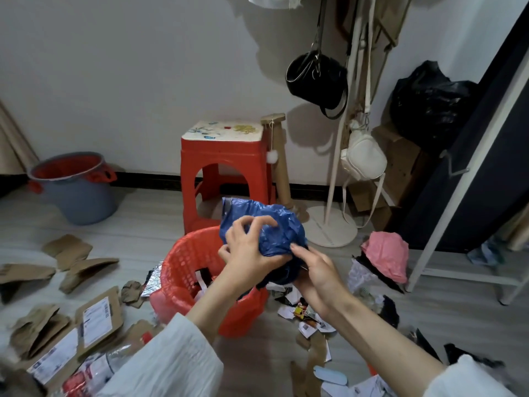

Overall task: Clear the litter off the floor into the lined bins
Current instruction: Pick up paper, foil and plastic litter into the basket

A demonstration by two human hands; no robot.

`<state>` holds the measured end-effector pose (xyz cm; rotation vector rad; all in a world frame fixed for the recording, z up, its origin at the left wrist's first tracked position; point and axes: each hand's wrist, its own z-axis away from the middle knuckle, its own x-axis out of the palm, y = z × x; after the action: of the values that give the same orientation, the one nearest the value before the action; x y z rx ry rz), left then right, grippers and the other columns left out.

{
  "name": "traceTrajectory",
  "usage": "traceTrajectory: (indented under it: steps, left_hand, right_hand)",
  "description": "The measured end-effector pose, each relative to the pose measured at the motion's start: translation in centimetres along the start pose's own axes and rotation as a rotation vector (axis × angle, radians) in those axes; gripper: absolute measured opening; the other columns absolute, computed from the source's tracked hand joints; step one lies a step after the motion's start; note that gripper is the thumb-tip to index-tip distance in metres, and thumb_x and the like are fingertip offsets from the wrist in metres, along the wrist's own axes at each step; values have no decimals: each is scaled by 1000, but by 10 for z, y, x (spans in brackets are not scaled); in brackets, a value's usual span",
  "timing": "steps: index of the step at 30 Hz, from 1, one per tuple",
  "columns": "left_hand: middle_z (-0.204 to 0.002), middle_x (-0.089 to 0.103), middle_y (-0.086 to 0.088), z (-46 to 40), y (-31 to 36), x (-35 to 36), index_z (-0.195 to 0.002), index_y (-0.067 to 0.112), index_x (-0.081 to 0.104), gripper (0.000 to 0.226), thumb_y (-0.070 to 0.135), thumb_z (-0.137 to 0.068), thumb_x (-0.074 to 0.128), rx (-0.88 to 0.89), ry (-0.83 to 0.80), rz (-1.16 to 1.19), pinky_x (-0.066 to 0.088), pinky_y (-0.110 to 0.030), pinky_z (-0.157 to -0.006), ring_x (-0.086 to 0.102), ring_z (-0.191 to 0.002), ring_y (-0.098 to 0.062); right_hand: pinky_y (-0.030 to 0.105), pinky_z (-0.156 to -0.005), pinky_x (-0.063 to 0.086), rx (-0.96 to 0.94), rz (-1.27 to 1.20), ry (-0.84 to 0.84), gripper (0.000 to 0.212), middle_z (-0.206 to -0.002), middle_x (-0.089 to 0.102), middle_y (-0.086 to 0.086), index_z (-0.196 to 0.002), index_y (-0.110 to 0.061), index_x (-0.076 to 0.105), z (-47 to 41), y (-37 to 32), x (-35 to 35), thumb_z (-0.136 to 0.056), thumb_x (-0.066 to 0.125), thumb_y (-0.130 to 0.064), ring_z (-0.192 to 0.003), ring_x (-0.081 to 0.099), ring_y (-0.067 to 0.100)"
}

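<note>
Littered floor (286, 353); both hands' grip, left hand (249, 250) and right hand (317, 277), clutching crumpled blue bag (274, 227) over red-lined basket (189, 262) holding scraps.

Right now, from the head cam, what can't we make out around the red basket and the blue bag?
- Red basket contents: mostly hidden by the left hand and forearm.
- Blue plastic bag: its underside and anything inside are covered by both hands; the right hand grips its lower edge.
- Grey bin: its inside below the red liner is out of sight.
- Shipping labels: text too small to read.
</note>
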<state>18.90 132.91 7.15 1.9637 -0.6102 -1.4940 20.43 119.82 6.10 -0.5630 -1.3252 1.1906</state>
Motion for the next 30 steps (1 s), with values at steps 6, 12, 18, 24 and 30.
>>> traceTrajectory:
  steps: [6, 12, 18, 24, 30]
  left_hand:
    - [-120, 56, -1, -6, -19, -8, -115, 45, 38, 73, 34, -59, 83, 11, -301, 407, 51, -36, -93, 62, -104, -15]
    - [-95, 61, 6, -23, -54, -22, -115, 37, 42, 56, 15, -73, 73, -92, -25, 269, 52, -33, -81, 62, -88, -18]
    - [-98, 65, -5, -48, -143, -2, -113, 25, 55, 49, -2, -72, 56, -179, 111, -121, 42, -31, -74, 61, -93, -31]
    - [-105, 46, -18, -86, -208, 76, -125, 26, 38, 51, 5, -80, 52, -324, -124, -331, 43, -41, -79, 55, -94, -46]
    - [-108, 39, -17, -103, -245, 115, -130, 24, 34, 60, 12, -77, 59, -268, -236, -435, 48, -50, -84, 55, -91, -46]
  right_hand:
    - [24, -72, 55, 13, 64, -113, 24, -92, 72, 5, -110, -7, 63, -2, -1, 0, -92, 47, -3, -82, 69, 14]
    - [16, -88, 41, -217, 763, 16, 38, -118, 54, 1, -129, -23, 55, -22, 6, -1, -91, 57, -21, -109, 53, 10]
    - [32, -109, 27, -84, 1298, -95, 46, -139, 43, 3, -138, -25, 42, -71, 51, -21, -92, 49, -29, -131, 35, 22]
    - [35, -97, 44, 182, 1122, 32, 55, -127, 57, 10, -126, -7, 49, -143, 114, -33, -87, 54, -46, -118, 52, 28]
    - [27, -76, 45, 259, 931, 44, 31, -98, 65, 9, -102, -7, 62, -187, 162, -32, -87, 53, -33, -99, 61, 28]
